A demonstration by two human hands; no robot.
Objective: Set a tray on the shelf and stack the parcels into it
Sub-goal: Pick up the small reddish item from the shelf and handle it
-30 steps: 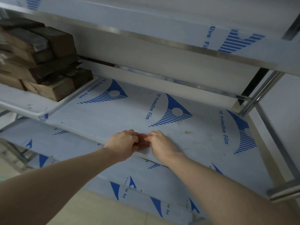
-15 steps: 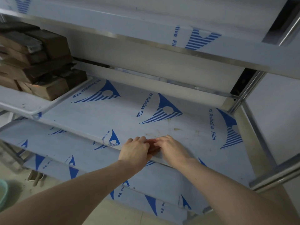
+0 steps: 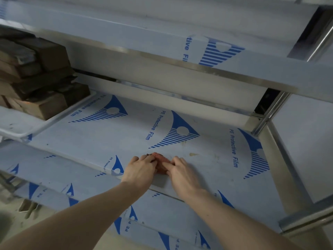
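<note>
here, much is being hidden or cut off. the tray (image 3: 16,127) at the left is being cropped by the frame edge, so only its white rim and a bare corner are being shown; it is being carried by the shelf (image 3: 126,138), whose blue-printed protective film is being seen across the middle. the parcels (image 3: 41,78), brown and stacked in several layers inside the tray, are also being cut off at the left, and their number cannot be told.

near the shelf's front edge, a small reddish thing (image 3: 161,159) is being covered for the most part by both hands, so what it is cannot be made out. the left hand (image 3: 139,170) is being laid over its left side, with fingers curled down onto it. the right hand (image 3: 182,173) is being laid against its right side, fingers bent and touching it. each grip is being kept partly closed around the reddish thing, though how firmly it is being held cannot be told. the hands are being kept well apart from the tray.
</note>
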